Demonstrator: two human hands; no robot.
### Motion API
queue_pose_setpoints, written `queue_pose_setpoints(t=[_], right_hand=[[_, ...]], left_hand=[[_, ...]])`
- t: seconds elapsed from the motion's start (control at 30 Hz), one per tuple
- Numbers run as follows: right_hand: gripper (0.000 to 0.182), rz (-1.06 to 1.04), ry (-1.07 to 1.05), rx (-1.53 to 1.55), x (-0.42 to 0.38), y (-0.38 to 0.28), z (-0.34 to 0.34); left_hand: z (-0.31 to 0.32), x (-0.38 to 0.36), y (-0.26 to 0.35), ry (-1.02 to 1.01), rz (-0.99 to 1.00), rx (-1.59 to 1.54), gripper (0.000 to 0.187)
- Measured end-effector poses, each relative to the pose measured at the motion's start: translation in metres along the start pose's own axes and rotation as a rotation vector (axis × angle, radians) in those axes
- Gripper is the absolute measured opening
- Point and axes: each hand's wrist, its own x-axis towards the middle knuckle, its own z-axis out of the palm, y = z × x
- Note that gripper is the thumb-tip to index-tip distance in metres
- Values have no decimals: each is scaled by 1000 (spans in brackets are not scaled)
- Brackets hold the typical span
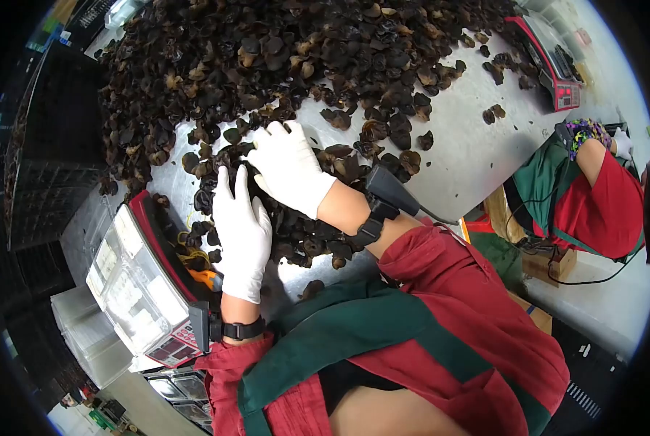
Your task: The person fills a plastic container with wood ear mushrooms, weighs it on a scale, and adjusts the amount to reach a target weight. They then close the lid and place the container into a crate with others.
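Dark brown, curled mushroom-like pieces [281,51] lie heaped across the metal table [470,138]. My left hand [242,229], in a white glove, rests on pieces at the near edge of the heap, fingers stretched forward and slightly apart. Just right of it, my right hand [288,163], also gloved in white, reaches in from the right with its fingers bent over the pieces. Its fingertips are near those of my left hand. No piece shows clearly held in either hand. More loose pieces lie below and between my wrists.
A red-edged scale [168,349] with a clear cover stands left of my left wrist. Another red scale [564,94] is at the far right. A black crate [56,145] stands at the left. A co-worker [594,189] in red and green is at the right edge.
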Motion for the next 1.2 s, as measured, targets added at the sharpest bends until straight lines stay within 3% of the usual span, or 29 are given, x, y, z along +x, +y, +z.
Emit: queue_pose_setpoints(t=[0.1, 0.3, 0.47, 0.7, 0.77, 0.9, 0.97, 1.03, 1.13, 1.2], right_hand=[[20, -94, 97, 12, -14, 8, 2], [16, -127, 67, 67, -36, 26, -4], [39, 14, -121, 105, -23, 13, -19], [30, 46, -126, -65, 4, -1, -2], [26, 27, 42, -82, -2, 6, 4], [25, 5, 185, 174, -16, 29, -1], [24, -5, 262, 320, -25, 39, -7], [21, 37, 231, 452, -34, 41, -40], [21, 113, 232, 1025, -44, 45, -62], [19, 217, 162, 1153, -55, 46, -76]], left_hand=[[-13, -15, 10, -16, -15, -58, 54], [-32, -50, 27, -122, 58, -54, 47], [-35, -69, 23, -136, 53, -10, 42], [-39, -73, 23, -91, 71, -49, 41], [-38, -73, 20, -47, 81, -17, 43], [-45, -56, 20, -17, -35, 31, 37], [-46, -41, 8, -108, -76, 46, 39], [-34, -10, -2, 162, 1, 100, 26], [-16, 40, -20, 271, 1, 237, 29], [12, 62, -47, 304, 49, 360, 35]])
